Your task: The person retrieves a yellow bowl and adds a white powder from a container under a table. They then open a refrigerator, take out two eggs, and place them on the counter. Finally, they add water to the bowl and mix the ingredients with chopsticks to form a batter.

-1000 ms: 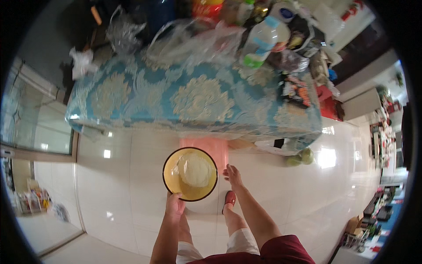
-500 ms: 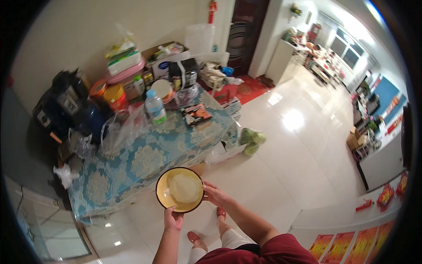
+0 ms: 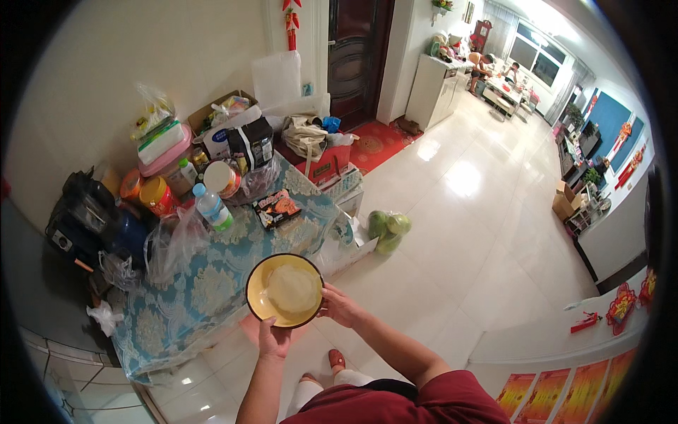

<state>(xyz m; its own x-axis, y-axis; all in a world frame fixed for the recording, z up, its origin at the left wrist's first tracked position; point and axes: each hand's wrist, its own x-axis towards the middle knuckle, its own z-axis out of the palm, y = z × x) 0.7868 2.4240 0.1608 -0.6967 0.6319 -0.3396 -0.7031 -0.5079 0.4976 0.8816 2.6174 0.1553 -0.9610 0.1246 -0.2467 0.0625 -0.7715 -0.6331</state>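
Between my two hands I hold a yellow bowl [image 3: 257, 291] with a dark rim, out in front of my body and beside the table's near edge. A pale, whitish round mass [image 3: 293, 288] lies in it; whether it is dough or something else I cannot tell. My left hand [image 3: 274, 340] grips the near rim, thumb on the edge. On the right side, my right hand [image 3: 339, 306] closes round the bowl's wall, its fingers partly hidden underneath.
A table with a blue floral cloth [image 3: 212, 272] stands ahead to the left. On it are a water bottle [image 3: 213, 207], a black packet [image 3: 277, 209], tubs and plastic bags. A bag of green produce [image 3: 388, 230] sits on the tiled floor [image 3: 452, 233]. Two people [image 3: 479, 69] are far off.
The view has swung right and upward, so the table and its things sit further left and lower. My feet have shifted. Both hands keep hold of the bowl.
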